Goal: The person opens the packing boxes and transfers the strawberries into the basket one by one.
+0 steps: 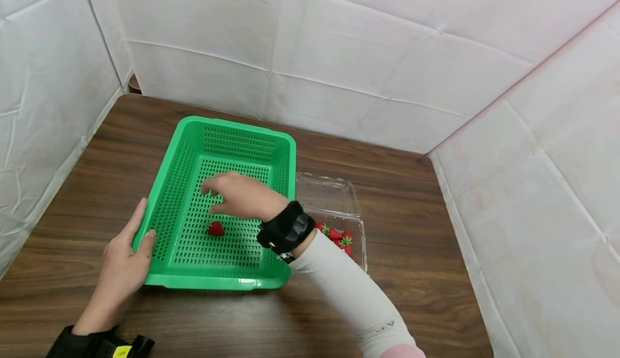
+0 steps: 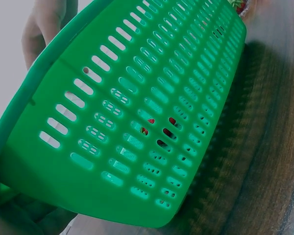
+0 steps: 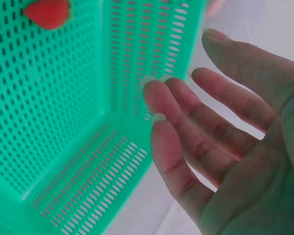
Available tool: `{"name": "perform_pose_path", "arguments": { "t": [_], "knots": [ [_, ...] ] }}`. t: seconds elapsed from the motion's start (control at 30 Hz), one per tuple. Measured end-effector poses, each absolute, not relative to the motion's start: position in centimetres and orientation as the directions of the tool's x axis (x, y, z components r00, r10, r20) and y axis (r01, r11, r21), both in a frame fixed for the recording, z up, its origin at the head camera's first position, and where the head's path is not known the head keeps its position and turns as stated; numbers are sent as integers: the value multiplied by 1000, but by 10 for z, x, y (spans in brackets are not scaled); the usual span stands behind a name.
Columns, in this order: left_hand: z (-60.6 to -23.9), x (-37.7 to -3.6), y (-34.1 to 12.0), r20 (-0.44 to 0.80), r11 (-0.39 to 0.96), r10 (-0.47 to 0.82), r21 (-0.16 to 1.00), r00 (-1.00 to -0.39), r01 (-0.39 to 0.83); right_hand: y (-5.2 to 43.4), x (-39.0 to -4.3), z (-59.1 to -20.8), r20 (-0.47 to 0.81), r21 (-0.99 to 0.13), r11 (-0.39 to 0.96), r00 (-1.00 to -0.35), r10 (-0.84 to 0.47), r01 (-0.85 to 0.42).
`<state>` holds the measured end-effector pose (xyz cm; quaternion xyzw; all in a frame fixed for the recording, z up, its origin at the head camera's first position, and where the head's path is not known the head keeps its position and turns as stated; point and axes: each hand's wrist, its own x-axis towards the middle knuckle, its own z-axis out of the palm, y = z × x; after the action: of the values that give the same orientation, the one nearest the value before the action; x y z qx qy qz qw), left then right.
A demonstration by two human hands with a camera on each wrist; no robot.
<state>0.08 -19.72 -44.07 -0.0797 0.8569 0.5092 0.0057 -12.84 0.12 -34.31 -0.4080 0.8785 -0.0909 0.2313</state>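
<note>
A green perforated plastic basket (image 1: pixel 220 280) stands on the wooden table. My left hand (image 1: pixel 123 264) grips its left rim, with thumb and fingers at the edge. In the left wrist view, the basket's slotted side wall (image 2: pixel 137 88) fills most of the frame. My right hand (image 1: pixel 244 195) is over the inside of the basket, fingers relaxed and apart, holding nothing. One red strawberry (image 1: pixel 216 229) lies on the basket floor, just below that hand; the right wrist view also shows the strawberry (image 3: pixel 48 13) beyond the open fingers (image 3: pixel 169 152).
Right of the basket stands a clear plastic clamshell box (image 1: pixel 360 255) holding several strawberries (image 1: pixel 335 234). Its lid (image 1: pixel 326 192) is folded back, away from me. My right forearm partly covers the box. White sheeting (image 1: pixel 339 51) walls the table (image 1: pixel 407 229) at the back and both sides.
</note>
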Motion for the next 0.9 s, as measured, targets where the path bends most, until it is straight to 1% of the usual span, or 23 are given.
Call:
{"name": "perform_pose_path", "arguments": {
  "t": [0.2, 0.43, 0.63, 0.8, 0.9],
  "knots": [
    [-440, 1, -197, -99, 457, -131, 877, -987, -148, 25, -121, -328, -220, -372, 642, -608, -762, -670],
    [-439, 3, -196, -96, 448, -131, 882, -987, -145, 60, -108, -319, -120, -419, 653, -674, -729, -631],
    [-439, 3, -196, -96, 456, -131, 878, -987, -146, 93, -97, -321, -61, -442, 674, -730, -681, -592],
    [-440, 2, -196, -110, 456, -137, 875, -984, -161, 121, -91, -329, 13, -441, 693, -776, -631, -571],
    [-439, 1, -196, -104, 456, -140, 876, -985, -158, 137, -87, -335, 38, -473, 705, -811, -583, -529]
  ]
}}
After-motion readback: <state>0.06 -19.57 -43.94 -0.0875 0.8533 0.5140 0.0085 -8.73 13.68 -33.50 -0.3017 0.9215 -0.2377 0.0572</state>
